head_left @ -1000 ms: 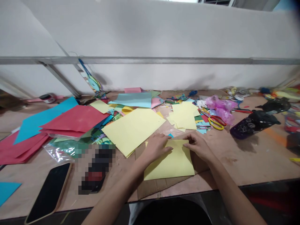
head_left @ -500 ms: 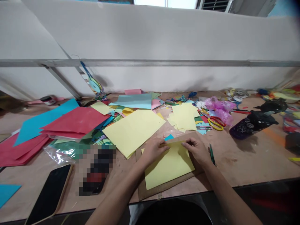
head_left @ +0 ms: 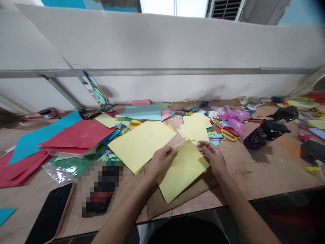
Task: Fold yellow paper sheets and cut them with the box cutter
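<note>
My left hand (head_left: 162, 162) pinches a yellow sheet of paper (head_left: 181, 171) along its left edge, thumb on top. The sheet sits at an angle over a piece of brown cardboard (head_left: 157, 205) at the table's front edge. My right hand (head_left: 213, 156) is at the sheet's right side, fingers curled and thumb close to the index finger. A thin pale edge shows by those fingertips; whether they grip it is unclear. Just beyond lie a larger yellow sheet stack (head_left: 142, 144) and a pile of smaller yellow pieces (head_left: 195, 125).
Red sheets (head_left: 76, 135), a blue sheet (head_left: 45, 132) and a phone (head_left: 49, 213) lie to the left. Right of the yellow pieces are scissors (head_left: 230, 134), a pink plastic bag (head_left: 232, 117) and a dark bottle (head_left: 265, 134). Paper scraps crowd the back near the wall.
The yellow sheet has turned, so a corner now points away from me. My right hand has moved from its top edge to its right side. The view has shifted slightly.
</note>
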{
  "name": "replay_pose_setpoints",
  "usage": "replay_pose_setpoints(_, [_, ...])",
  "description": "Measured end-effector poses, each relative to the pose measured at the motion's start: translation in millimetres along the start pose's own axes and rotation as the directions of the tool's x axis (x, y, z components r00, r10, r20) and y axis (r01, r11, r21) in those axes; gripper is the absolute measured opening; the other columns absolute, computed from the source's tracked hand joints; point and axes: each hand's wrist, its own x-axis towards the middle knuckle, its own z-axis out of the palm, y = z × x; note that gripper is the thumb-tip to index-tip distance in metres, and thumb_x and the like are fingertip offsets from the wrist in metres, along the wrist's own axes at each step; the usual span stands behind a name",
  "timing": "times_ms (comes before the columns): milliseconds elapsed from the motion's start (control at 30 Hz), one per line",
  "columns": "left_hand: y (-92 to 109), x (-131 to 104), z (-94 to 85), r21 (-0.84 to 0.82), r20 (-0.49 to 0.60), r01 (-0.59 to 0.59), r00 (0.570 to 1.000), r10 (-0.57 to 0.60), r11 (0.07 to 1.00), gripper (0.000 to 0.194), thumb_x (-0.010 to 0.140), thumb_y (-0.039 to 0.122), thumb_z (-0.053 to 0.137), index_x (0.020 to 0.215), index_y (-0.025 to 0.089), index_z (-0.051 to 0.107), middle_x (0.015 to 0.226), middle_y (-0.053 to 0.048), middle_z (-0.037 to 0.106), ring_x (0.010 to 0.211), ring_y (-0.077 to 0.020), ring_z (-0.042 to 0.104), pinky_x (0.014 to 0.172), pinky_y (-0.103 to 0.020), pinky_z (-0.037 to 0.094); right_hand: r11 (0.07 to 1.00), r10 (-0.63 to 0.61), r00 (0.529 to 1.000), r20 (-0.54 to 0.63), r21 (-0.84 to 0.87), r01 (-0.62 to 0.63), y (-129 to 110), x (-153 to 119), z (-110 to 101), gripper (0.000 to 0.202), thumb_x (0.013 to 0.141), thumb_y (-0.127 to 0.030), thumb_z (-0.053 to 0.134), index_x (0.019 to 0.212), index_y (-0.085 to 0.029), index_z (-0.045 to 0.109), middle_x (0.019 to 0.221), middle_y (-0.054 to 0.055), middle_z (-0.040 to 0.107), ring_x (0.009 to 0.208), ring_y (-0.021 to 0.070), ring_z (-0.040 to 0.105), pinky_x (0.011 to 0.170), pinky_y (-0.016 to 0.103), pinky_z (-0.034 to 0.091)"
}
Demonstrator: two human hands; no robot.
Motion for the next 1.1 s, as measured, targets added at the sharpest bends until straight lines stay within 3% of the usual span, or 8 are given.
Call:
replay_pose_setpoints(67, [-0.7,3.7,-4.0,-0.043,-0.112,0.026,0.993,-0.030,0.999,0.034,0.092,0.049,0.055,0.074,0.020,0.059,0.068,0.002,0.057,0.066,-0.0154,0.051,0.061,-0.026,0.034,0.991,0.020,0.998,-0.065,0.131,-0.011,-3.4,0.7,-4.8,0.052,0.082,-0.065,0.074,0.117,-0.027,0.072,0.114,0.006,0.075,0.098,0.0232,0.069,0.084,0.035,0.053])
replay_pose_setpoints(133, [0.6,7.0,-6.6,-0.087,-0.201,0.033,0.978,-0.050,0.996,0.037,0.093,0.053,0.054,0.077,0.020,0.059,0.069,0.003,0.055,0.065,-0.0147,0.049,0.060,-0.025,0.035,0.977,0.051,0.998,-0.045,0.210,-0.040,-6.3,-4.0,-4.4,0.053,0.080,-0.066,0.075,0.115,-0.027,0.073,0.112,0.007,0.076,0.097,0.0242,0.069,0.083,0.036,0.055])
replay_pose_setpoints(267, [9.3,8.7,-2.8,-0.147,-0.285,0.007,0.957,-0.049,0.989,0.041,0.094,0.058,0.053,0.079,0.021,0.058,0.070,0.004,0.055,0.065,-0.0140,0.049,0.059,-0.024,0.037,0.962,0.128,0.973,0.194,0.215,-0.170,-5.7,-24.9,16.7,0.048,0.073,-0.055,0.086,0.110,-0.026,0.077,0.111,0.007,0.078,0.097,0.0275,0.071,0.084,0.038,0.057])
replay_pose_setpoints(367, [18.0,3.7,3.0,-0.162,-0.304,-0.019,0.952,-0.032,0.987,0.041,0.095,0.059,0.050,0.079,0.022,0.056,0.070,0.003,0.055,0.065,-0.0144,0.049,0.060,-0.024,0.038,0.930,0.172,0.950,0.262,0.275,-0.244,-1.8,-35.9,35.2,0.054,0.063,-0.047,0.095,0.109,-0.023,0.078,0.106,0.008,0.081,0.096,0.0310,0.074,0.088,0.043,0.057])
replay_pose_setpoints(467, [24.7,-4.8,4.0,-0.122,-0.312,-0.041,0.950,0.001,0.992,0.037,0.095,0.056,0.051,0.081,0.022,0.057,0.069,0.003,0.056,0.064,-0.0152,0.051,0.061,-0.025,0.037,0.926,0.203,0.952,0.227,0.271,-0.262,-0.6,-37.7,41.4,0.051,0.061,-0.047,0.096,0.102,-0.020,0.081,0.100,0.009,0.082,0.089,0.0307,0.074,0.085,0.043,0.058])
replay_pose_setpoints(633, [24.3,-14.0,0.9,-0.047,-0.342,-0.059,0.939,0.040,0.997,0.034,0.096,0.052,0.049,0.083,0.023,0.059,0.070,0.003,0.059,0.064,-0.0161,0.053,0.061,-0.026,0.038,0.939,0.199,0.960,0.199,0.240,-0.245,-2.3,-37.0,32.7,0.050,0.063,-0.055,0.094,0.097,-0.020,0.082,0.098,0.010,0.081,0.085,0.0285,0.071,0.081,0.040,0.055])
replay_pose_setpoints(833, [15.8,-14.5,-0.1,-0.038,-0.373,-0.087,0.926,0.066,0.996,0.035,0.095,0.054,0.049,0.080,0.023,0.058,0.066,0.003,0.056,0.062,-0.0160,0.051,0.059,-0.026,0.038,0.962,0.180,0.972,0.150,0.179,-0.205,1.6,-39.0,18.5,0.044,0.068,-0.060,0.090,0.069,-0.019,0.075,0.069,0.003,0.070,0.068,0.0189,0.059,0.068,0.031,0.047])
replay_pose_setpoints(1100, [18.8,-12.6,-6.5,0.001,-0.296,-0.126,0.948,0.121,0.992,0.031,0.095,0.050,0.054,0.088,0.022,0.066,0.068,0.003,0.059,0.064,-0.0165,0.054,0.064,-0.027,0.041,0.956,0.206,0.948,0.243,0.155,-0.248,-4.5,-37.8,17.7,0.052,0.057,-0.057,0.096,0.088,-0.017,0.084,0.086,0.010,0.080,0.075,0.0233,0.067,0.068,0.033,0.050])
